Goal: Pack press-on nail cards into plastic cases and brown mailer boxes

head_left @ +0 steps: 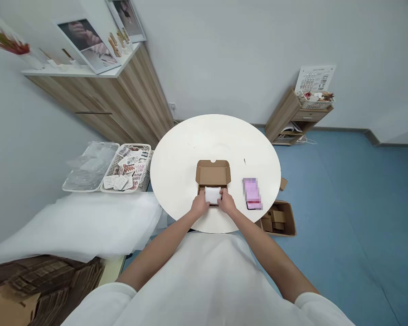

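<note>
On my feed, with the box (224, 185) as the clock's centre and twelve pointing away from the body, the left hand (200, 204) sits at seven o'clock and the right hand (226, 202) at five. Between them is the white packet (212, 195), in the box's mouth; I cannot tell whether it rests on the bottom. Each hand has its fingers bent in, pinching the packet at its own end; how far the fingertips reach underneath is hidden from me. The lid (213, 174) stands open toward twelve.

I read the step in hand as fitting packet and box together. To my eye, the next move calls for even pressure from both sides and fingertips kept off the cardboard walls, since the fit looks snug.

For room, the round table (214, 140) offers its broadest stretch from ten to one, past the lid. Its near edge at six is close, just ahead of the shirt (211, 271), so I'd avoid drawing the box back. At three to four, a blurred pink-purple oblong (253, 194), perhaps a phone, limits sideways travel; a small dark object (245, 161) lies near two. Beyond the rim at four, a carton (290, 219) stands on the floor.
</note>
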Motion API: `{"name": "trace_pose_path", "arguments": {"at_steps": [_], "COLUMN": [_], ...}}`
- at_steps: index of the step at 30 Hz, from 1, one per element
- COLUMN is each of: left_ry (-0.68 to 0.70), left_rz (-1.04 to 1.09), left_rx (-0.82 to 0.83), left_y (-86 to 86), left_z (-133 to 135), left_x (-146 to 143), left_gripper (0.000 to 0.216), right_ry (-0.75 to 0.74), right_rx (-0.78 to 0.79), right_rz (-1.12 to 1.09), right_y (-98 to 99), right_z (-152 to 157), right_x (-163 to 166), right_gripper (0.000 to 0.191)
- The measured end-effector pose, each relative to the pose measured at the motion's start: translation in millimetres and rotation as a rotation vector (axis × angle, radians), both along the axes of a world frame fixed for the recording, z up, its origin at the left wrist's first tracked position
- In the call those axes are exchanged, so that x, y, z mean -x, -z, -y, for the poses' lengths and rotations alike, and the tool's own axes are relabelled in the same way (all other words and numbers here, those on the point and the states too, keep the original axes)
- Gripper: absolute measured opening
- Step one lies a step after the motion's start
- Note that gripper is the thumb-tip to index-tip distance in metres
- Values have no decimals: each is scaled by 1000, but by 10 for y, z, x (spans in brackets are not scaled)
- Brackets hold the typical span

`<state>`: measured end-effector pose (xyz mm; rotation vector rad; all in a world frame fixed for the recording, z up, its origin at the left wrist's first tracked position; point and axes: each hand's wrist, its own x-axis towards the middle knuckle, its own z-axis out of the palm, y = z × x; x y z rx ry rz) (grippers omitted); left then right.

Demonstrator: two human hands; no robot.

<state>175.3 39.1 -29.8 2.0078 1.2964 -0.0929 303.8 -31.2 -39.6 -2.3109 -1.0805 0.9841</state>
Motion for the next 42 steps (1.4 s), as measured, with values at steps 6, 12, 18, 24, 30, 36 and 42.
{"name": "trace_pose_path", "arguments": {"at_steps": [6,12,18,24,30,36,42], "left_ry": [200,459,478,418,457,373,210], "left_rz": [-27,-52,-112,-148,-165,-172,140], "left_rx": [-160,-337,-417,-490,-554,-530,-550], "left_y": [-104,-55,-2,100,250,247,159], "left_z": [142,245,321,374,360,179,163], "left_x": [35,155,177,216,310,162,228], "left_gripper": [50,32,44,43,53,55,34], "right_ry": [-171,-237,-83,56,62,34,19], "right_rx": [46,-15,-407,-194,-200,-231,-207], "right_rz": [119,140,259,-24,8,3,126], "right_y": [-4,-52,-289,-218,-188,-283,-262], "right_z": [5,60,-138,-478,-540,-356,-229], "right_x": [-6,6,-428,-825,-784,-681,-582], "right_gripper": [26,28,33,35,19,15,13]}}
